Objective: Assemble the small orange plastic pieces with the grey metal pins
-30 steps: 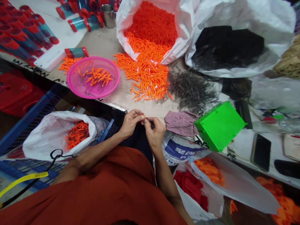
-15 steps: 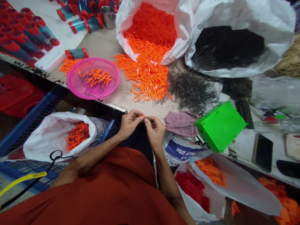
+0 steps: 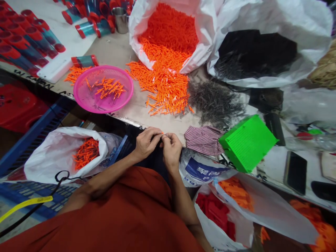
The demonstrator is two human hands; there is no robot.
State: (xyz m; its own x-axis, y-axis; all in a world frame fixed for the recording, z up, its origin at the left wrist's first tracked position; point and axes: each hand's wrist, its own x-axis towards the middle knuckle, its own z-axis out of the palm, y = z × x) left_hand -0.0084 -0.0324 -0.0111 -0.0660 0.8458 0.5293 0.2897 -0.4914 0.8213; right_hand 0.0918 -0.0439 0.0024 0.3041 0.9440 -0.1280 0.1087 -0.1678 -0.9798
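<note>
My left hand [image 3: 147,142] is closed in a pinch on a small orange plastic piece [image 3: 162,133], of which only a tip shows between the fingers. Against it, fingertips touching, my right hand [image 3: 171,149] is pinched too; whatever it grips is hidden. Both hands are just off the table's front edge, above my lap. Beyond them lies a heap of orange plastic pieces [image 3: 168,92], spilling from a white sack [image 3: 135,33]. To its right is a pile of thin dark pieces [image 3: 214,101]. A pink basket [image 3: 78,96] at the left holds several orange pieces with thin ends.
A second white sack [image 3: 312,31] holds dark pieces. Right of my hands lie a checked cloth [image 3: 203,139] and a green basket [image 3: 249,141]. An open white bag [image 3: 47,154] stands below left. Red-capped tubes [image 3: 34,33], a metal cup [image 3: 120,21] and a phone [image 3: 295,171] are on the table.
My hands have come slightly down toward my body and stay pinched together. Less of the orange piece shows between the fingers now.
</note>
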